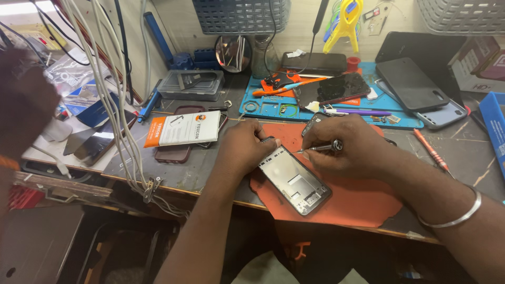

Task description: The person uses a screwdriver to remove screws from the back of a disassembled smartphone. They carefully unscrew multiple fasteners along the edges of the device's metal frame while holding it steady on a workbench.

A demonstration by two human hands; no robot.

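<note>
An opened phone frame (294, 180) with its silvery inside facing up lies tilted on an orange work mat (363, 202). My left hand (243, 147) grips the frame's upper left edge and steadies it. My right hand (344, 146) holds a small metal screwdriver (318, 148) sideways, its tip touching the frame's top edge. A silver bangle (456, 215) circles my right wrist.
A white and orange box (184, 129) lies on a dark phone left of my hand. A blue mat (336, 108) behind holds phones, tools and small parts. An orange screwdriver (430, 150) lies at right. White cables (113, 100) hang at left. A blurred person's hand (23, 100) is far left.
</note>
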